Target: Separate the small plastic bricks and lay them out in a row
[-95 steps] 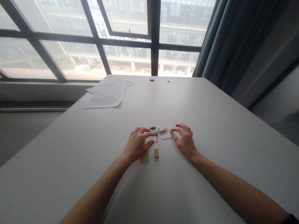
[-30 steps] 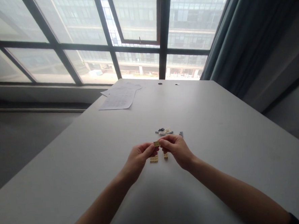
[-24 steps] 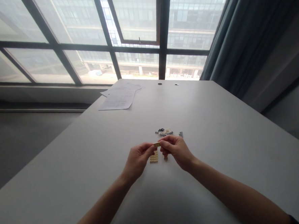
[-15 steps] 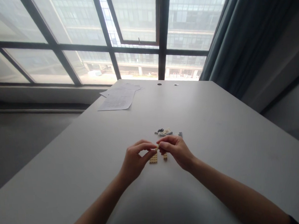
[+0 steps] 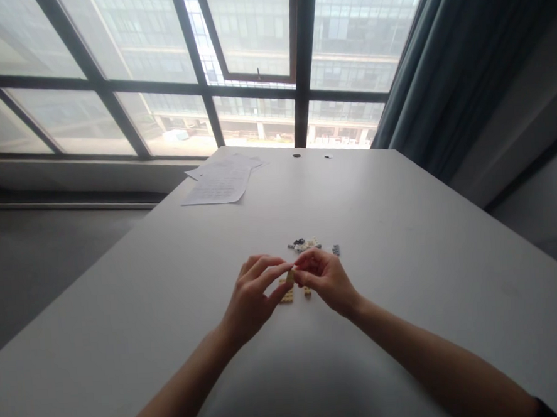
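Between the fingertips of both hands is a small tan building brick (image 5: 291, 275), partly covered by the fingers. My left hand (image 5: 253, 292) pinches it from the left with thumb and fingers. From the right, my right hand (image 5: 324, 277) closes its thumb and forefinger on its other side. Under the left fingertips, a tan studded plate (image 5: 287, 297) lies on the table, its far part hidden. Just below the right fingers sits another small tan brick (image 5: 307, 291), also partly covered.
Beyond the hands lies a loose pile of white, grey and black bricks (image 5: 305, 244). A grey brick piece (image 5: 336, 249) is to its right. Printed papers (image 5: 220, 184) rest at the far left of the white table (image 5: 364, 216), near the windows.
The tan brick between my fingertips has turned and shows a broader face. My left fingers have lifted and spread a little; my right hand has shifted slightly.
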Available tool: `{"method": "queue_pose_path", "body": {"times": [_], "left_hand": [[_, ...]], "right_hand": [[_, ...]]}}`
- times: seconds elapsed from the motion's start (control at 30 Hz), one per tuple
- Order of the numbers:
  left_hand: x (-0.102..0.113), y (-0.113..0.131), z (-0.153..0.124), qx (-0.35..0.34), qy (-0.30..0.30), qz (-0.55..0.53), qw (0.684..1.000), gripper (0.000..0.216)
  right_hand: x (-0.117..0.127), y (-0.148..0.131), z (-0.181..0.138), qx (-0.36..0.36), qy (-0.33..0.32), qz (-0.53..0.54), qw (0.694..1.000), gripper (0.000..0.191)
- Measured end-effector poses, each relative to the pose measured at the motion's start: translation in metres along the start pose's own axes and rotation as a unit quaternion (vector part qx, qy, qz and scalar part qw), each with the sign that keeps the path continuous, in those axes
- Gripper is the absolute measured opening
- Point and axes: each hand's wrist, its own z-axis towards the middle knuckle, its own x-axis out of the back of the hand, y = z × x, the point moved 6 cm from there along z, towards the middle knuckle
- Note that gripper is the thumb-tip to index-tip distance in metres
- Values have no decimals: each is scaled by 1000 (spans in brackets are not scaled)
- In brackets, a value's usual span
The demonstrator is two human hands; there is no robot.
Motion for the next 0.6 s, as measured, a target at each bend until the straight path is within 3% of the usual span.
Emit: {"method": "queue_pose_path", "body": {"times": [0.17,0.27,0.4,0.6], "left_hand": [[6,-21,-3,29,-40,58,997,20],[12,-53,-14,79,-82,101,988,21],[7,-89,-38,134,-174,124,968,23],[-1,-93,-47,139,-199,143,960,26]], "right_hand": [[15,-1,4,24,11,-143,989,19],[32,-3,5,50,7,-297,954,21],[43,5,1,26,-53,-421,905,35],[37,13,-7,28,-102,-493,864,49]]}}
